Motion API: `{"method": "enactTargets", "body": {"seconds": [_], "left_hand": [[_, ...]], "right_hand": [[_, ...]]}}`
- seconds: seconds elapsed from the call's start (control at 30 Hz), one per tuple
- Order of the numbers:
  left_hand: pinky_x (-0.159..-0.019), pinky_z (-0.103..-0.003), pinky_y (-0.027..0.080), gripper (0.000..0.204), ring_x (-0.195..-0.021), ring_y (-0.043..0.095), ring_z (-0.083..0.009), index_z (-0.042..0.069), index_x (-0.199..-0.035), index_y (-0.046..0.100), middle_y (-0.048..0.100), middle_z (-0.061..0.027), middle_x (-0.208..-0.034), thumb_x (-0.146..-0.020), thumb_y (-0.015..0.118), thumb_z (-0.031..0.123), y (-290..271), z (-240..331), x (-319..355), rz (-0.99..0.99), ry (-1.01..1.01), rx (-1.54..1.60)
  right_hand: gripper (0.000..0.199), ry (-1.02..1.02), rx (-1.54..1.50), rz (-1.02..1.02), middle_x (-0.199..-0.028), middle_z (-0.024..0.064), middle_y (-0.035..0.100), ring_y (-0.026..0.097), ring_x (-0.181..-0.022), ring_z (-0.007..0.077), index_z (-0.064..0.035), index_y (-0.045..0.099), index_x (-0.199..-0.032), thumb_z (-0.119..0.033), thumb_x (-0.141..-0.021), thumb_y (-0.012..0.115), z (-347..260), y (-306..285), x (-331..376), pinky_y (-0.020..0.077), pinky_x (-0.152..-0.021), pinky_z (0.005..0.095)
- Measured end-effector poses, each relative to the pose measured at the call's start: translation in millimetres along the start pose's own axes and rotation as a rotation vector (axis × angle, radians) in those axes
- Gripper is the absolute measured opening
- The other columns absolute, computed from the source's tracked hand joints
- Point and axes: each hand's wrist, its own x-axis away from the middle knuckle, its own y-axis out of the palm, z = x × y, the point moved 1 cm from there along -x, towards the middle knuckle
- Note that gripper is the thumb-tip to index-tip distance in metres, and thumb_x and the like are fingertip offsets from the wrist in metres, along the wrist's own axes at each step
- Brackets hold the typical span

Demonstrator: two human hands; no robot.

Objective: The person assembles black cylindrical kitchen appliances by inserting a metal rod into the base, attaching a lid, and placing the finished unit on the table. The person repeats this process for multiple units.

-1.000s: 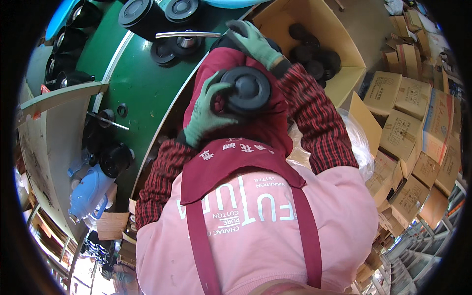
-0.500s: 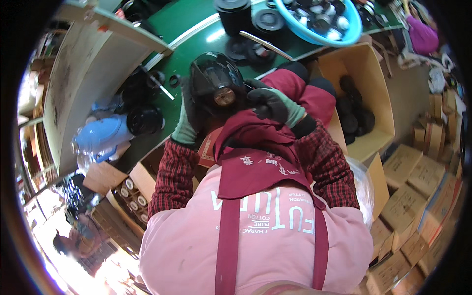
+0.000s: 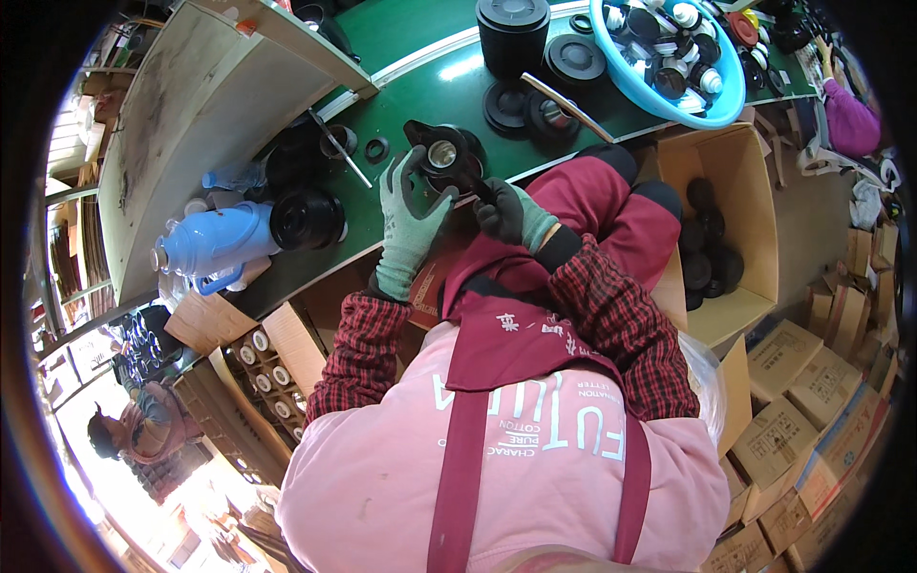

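Note:
A black vacuum jug (image 3: 460,156) with a pointed spout stands upright at the near edge of the green workbench. Its top is uncovered, showing a round silvery mouth. My right hand (image 3: 506,212), in a green and dark coated glove, is closed around the jug's handle. On the jug's near left side is my left hand (image 3: 409,205), gloved the same way; its thumb and fingers are spread and hold nothing. Left of the jug, a small black ring (image 3: 377,149) lies on the bench.
Black lids (image 3: 576,59), a black cylindrical container (image 3: 514,36) and a blue basin (image 3: 734,100) of caps stand beyond. Right of my knees, a carton (image 3: 735,296) holds black parts. A blue jug (image 3: 222,246) lies left. Other people (image 3: 850,119) are at far right and lower left.
The jug has gone from tilted, base toward me, to upright on the bench. My left hand has come off its side and opened; my right hand now grips the handle.

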Motion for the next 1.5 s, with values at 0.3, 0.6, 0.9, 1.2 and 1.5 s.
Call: {"method": "enactTargets", "body": {"seconds": [0.3, 0.6, 0.9, 1.2, 1.5], "left_hand": [[-0.113, -0.046, 0.039, 0.089, -0.136, 0.045, -0.0368, 0.011, -0.148, 0.046, 0.047, -0.0157, -0.148, -0.071, 0.089, 0.021, 6.0, -7.7, -8.8, -0.002, -0.019, -0.083], [-0.107, -0.051, 0.043, 0.072, -0.128, 0.047, -0.0460, 0.022, -0.132, 0.060, 0.045, -0.0246, -0.142, -0.066, 0.088, 0.013, -13.6, -11.4, -34.4, -0.348, 0.048, -0.402], [-0.107, -0.049, 0.043, 0.083, -0.128, 0.048, -0.0413, 0.015, -0.142, 0.050, 0.045, -0.0198, -0.143, -0.070, 0.090, 0.025, -1.7, -10.7, -19.3, -0.121, 0.027, -0.135], [-0.101, -0.036, 0.051, 0.063, -0.115, 0.062, -0.0223, 0.001, -0.147, 0.041, 0.055, -0.0140, -0.135, -0.090, 0.069, -0.003, -1.6, -4.0, 15.4, 0.245, -0.417, 0.443], [-0.120, -0.042, 0.033, 0.111, -0.148, 0.037, -0.0284, 0.003, -0.162, 0.014, 0.034, -0.0162, -0.160, -0.079, 0.087, 0.011, 3.1, 85.9, -4.8, -0.291, -0.044, 0.856]], "right_hand": [[0.031, 0.089, -0.021, -0.416, -0.070, -0.0017, 0.053, 0.047, -0.052, 0.0097, -0.0157, 0.057, -0.102, -0.047, -0.101, 0.057, -2.1, -43.1, 3.0, 0.0384, -0.047, 0.0217], [0.024, -1.369, 0.677, 0.260, -0.088, 0.0046, 0.067, 0.062, -0.070, 0.0095, -0.0048, 0.064, -0.125, -0.014, -0.104, 0.057, -129.4, -19.7, 123.3, 0.0490, -0.063, 0.0232], [0.037, -0.810, 2.499, 1.055, -0.138, 0.0115, 0.061, 0.060, -0.121, 0.0436, -0.0348, 0.056, -0.140, -0.034, -0.106, 0.042, -393.1, -131.0, 118.4, 0.0485, -0.102, 0.0511], [0.047, -1.539, 0.974, 1.035, -0.094, 0.0126, 0.074, 0.069, -0.086, 0.0239, 0.0012, 0.070, -0.108, -0.033, -0.081, 0.087, -373.4, -119.5, 128.7, 0.0530, -0.083, 0.0362], [0.033, -1.273, 1.317, -0.060, -0.116, 0.0077, 0.063, 0.065, -0.101, 0.0177, 0.0016, 0.057, -0.130, -0.014, -0.102, 0.060, -47.4, 6.4, 143.7, 0.0575, -0.084, 0.0306]]}}
